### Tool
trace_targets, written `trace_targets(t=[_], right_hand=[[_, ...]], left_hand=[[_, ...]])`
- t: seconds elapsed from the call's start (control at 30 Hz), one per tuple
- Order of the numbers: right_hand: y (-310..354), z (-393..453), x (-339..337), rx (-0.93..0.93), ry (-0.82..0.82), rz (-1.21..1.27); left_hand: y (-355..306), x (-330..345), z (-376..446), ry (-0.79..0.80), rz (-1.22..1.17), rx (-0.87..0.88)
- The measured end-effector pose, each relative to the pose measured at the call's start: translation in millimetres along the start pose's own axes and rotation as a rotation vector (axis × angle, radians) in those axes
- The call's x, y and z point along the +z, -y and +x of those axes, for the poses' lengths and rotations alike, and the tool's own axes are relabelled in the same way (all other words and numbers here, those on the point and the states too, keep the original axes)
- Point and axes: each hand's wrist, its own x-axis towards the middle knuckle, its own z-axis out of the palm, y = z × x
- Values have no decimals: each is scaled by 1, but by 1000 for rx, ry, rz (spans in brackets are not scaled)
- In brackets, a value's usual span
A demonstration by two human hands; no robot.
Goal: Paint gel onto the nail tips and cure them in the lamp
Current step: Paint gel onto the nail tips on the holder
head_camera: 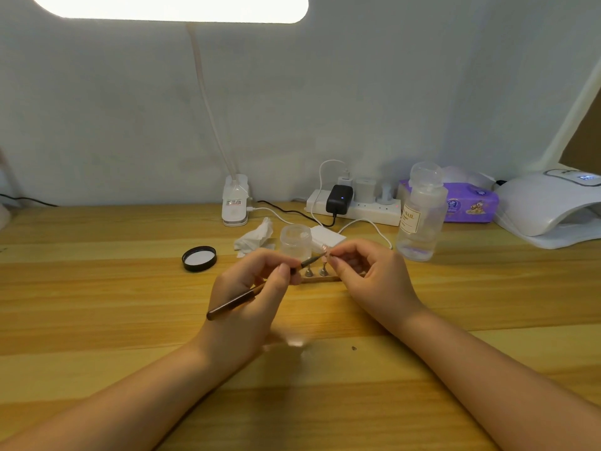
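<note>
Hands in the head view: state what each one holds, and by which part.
The left hand grips the brush partway along its handle. The right hand pinches a nail tip between its fingertips; the exact spot is too small to tell.

A pale wooden desk (97, 288) meets a plain grey-white wall (390, 92), under a bright desk light (175, 6) glowing overhead.

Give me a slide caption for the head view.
Left hand brushes gel onto a nail tip pinched by the right hand.

Lid (199, 258) left of jar (295, 241)
</note>
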Motion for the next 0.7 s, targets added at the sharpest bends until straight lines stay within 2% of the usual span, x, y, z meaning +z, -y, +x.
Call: trace_targets(t=[0.27, 0.43, 0.57, 0.7], right_hand=[[0, 0, 0, -50, -12, -63], [2, 0, 0, -62, -30, -94], [4, 0, 0, -111, -16, -157], [6, 0, 0, -153, -5, -203]], left_hand=[[-2, 2, 1, 29, 48, -4], [-4, 0, 0, 39, 108, 66], [-4, 1, 1, 43, 303, 211], [-3, -1, 2, 66, 375, 252]])
